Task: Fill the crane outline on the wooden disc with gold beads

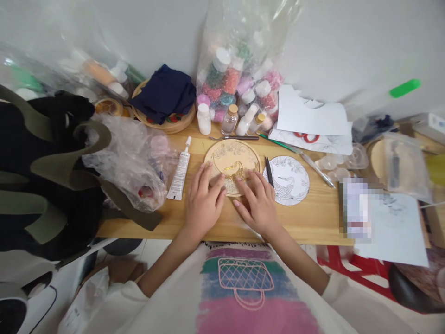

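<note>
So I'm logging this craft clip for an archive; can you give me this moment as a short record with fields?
surface: wooden table against a white wall
left hand: left hand flat, fingertips on the wooden disc
right hand: right hand flat, fingertips on the same disc's near edge
disc: round, gold line drawing
right of disc: round paper bird drawing, dark pen between them
left of disc: white glue tube
behind: bag of bead bottles

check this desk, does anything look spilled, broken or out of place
Nothing looks spilled or broken. The left hand and right hand rest flat on the round wooden disc. The glue tube lies capped beside it.
</note>
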`<action>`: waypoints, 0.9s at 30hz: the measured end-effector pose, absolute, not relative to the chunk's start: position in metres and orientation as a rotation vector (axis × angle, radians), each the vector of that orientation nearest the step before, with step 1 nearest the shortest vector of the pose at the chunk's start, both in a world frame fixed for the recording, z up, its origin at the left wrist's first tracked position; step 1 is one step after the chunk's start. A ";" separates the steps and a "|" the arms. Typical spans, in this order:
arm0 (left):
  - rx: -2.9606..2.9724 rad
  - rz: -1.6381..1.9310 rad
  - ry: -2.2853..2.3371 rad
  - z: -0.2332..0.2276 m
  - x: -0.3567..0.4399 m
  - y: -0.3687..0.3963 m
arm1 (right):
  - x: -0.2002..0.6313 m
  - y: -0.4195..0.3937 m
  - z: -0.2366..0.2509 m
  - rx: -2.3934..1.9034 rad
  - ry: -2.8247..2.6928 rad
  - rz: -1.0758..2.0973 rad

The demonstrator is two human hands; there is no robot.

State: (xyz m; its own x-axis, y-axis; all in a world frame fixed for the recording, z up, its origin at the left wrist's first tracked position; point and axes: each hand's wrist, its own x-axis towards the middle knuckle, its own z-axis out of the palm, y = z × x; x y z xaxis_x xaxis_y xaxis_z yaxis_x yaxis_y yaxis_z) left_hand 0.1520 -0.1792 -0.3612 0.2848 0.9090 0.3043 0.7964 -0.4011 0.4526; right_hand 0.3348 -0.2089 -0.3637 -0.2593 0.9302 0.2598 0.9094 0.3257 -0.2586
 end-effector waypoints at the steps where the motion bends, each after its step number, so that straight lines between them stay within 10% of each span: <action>1: 2.323 0.783 1.596 -0.361 0.152 -0.179 | 0.335 -0.209 -0.363 -1.633 -2.227 0.087; 27: 2.258 0.830 1.655 -0.366 0.150 -0.179 | 0.315 -0.193 -0.363 -1.629 -2.343 0.087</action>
